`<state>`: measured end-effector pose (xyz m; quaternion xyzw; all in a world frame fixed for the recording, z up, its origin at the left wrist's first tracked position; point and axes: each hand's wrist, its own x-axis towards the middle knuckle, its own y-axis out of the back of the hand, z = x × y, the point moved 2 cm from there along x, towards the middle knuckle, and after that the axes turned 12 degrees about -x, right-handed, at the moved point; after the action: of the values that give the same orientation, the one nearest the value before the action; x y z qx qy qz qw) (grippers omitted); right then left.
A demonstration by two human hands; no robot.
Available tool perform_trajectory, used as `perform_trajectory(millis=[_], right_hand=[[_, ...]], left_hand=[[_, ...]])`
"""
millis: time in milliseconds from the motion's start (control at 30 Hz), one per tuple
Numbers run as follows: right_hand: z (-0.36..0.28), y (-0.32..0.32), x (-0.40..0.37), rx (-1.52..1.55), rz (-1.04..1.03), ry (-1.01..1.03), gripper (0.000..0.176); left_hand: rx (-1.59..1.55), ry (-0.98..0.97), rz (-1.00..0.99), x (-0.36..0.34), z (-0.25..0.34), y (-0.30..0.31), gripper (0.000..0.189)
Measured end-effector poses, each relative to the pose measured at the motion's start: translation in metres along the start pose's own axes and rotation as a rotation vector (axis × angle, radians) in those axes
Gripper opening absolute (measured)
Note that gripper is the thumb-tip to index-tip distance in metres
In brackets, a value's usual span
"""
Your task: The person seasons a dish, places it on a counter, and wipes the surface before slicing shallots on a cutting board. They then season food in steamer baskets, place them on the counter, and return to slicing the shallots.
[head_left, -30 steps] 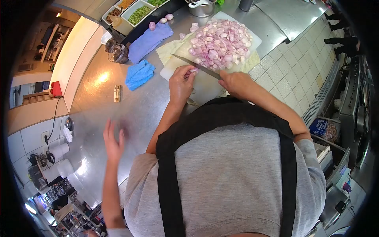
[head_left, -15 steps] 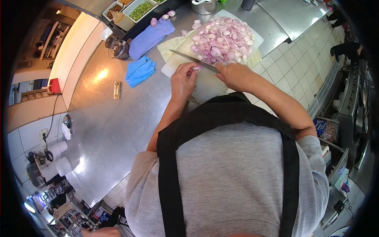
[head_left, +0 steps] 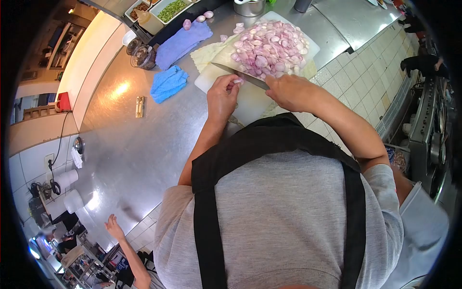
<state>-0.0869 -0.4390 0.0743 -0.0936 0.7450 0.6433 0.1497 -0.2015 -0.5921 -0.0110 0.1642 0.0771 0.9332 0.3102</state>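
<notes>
A white cutting board (head_left: 250, 98) lies on the steel counter with a heap of sliced pink shallots (head_left: 269, 48) on its far half. My left hand (head_left: 222, 98) pins a small shallot piece (head_left: 237, 82) to the board with curled fingertips. My right hand (head_left: 288, 91) grips the handle of a long knife (head_left: 239, 75). Its blade reaches left across the board and rests right against my left fingertips and the shallot piece.
Two blue cloths (head_left: 168, 83) (head_left: 183, 42) lie left of the board, with whole shallots (head_left: 197, 20), food tubs (head_left: 168, 10) and jars (head_left: 143, 57) behind. A metal pot (head_left: 249, 6) stands at the back. Another person's hand (head_left: 115, 226) shows bottom left; a sleeve (head_left: 423, 236) at right.
My hands and the knife stay at the same spot on the board. The other person's raised hand left the counter and now shows lower at bottom left. A sleeve appeared at right.
</notes>
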Motion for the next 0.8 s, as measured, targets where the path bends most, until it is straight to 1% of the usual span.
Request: perform_trajectory(millis=[33, 133, 233, 267, 333, 433, 467, 533, 567, 633, 667, 733, 800], right_hand=[[-0.002, 0.000, -0.003, 0.002, -0.002, 0.002, 0.030], [-0.009, -0.037, 0.003, 0.151, -0.039, -0.153, 0.031], [-0.005, -0.040, 0.009, 0.112, 0.117, -0.096, 0.029], [-0.001, -0.037, 0.011, 0.078, 0.084, -0.049, 0.029], [0.005, -0.005, 0.011, 0.001, 0.022, 0.042, 0.029], [-0.011, 0.021, -0.003, 0.185, -0.226, -0.113, 0.029], [-0.013, 0.010, -0.003, 0.147, -0.155, -0.125, 0.030], [-0.015, -0.032, 0.002, 0.075, -0.007, -0.147, 0.030], [-0.013, -0.043, 0.003, 0.083, 0.019, -0.130, 0.030], [-0.009, -0.048, 0.010, 0.093, 0.073, -0.092, 0.030], [-0.004, -0.047, 0.012, 0.069, 0.082, -0.036, 0.030], [0.004, -0.014, 0.012, 0.013, 0.102, 0.072, 0.030], [-0.008, 0.023, 0.001, 0.121, -0.133, -0.049, 0.030]], left_hand=[[-0.009, 0.002, 0.009, 0.000, -0.002, 0.000, 0.018], [-0.031, -0.007, 0.034, -0.002, -0.003, 0.000, 0.018], [-0.051, -0.004, 0.055, -0.003, -0.008, 0.000, 0.018], [-0.060, 0.002, 0.055, -0.005, -0.008, -0.001, 0.018], [-0.022, 0.001, 0.048, -0.005, -0.006, 0.000, 0.018], [-0.011, -0.004, 0.051, -0.005, -0.004, -0.001, 0.018], [-0.013, -0.006, 0.059, -0.005, -0.005, -0.002, 0.018], [-0.031, -0.023, 0.074, -0.006, -0.006, -0.002, 0.018], [-0.040, -0.035, 0.076, -0.007, -0.007, -0.002, 0.018], [-0.045, -0.041, 0.085, -0.006, -0.008, -0.002, 0.018], [-0.048, -0.041, 0.081, -0.008, -0.008, -0.002, 0.018], [-0.002, -0.051, 0.063, -0.007, -0.004, 0.000, 0.018], [0.016, -0.058, 0.063, -0.007, -0.002, -0.001, 0.017]])
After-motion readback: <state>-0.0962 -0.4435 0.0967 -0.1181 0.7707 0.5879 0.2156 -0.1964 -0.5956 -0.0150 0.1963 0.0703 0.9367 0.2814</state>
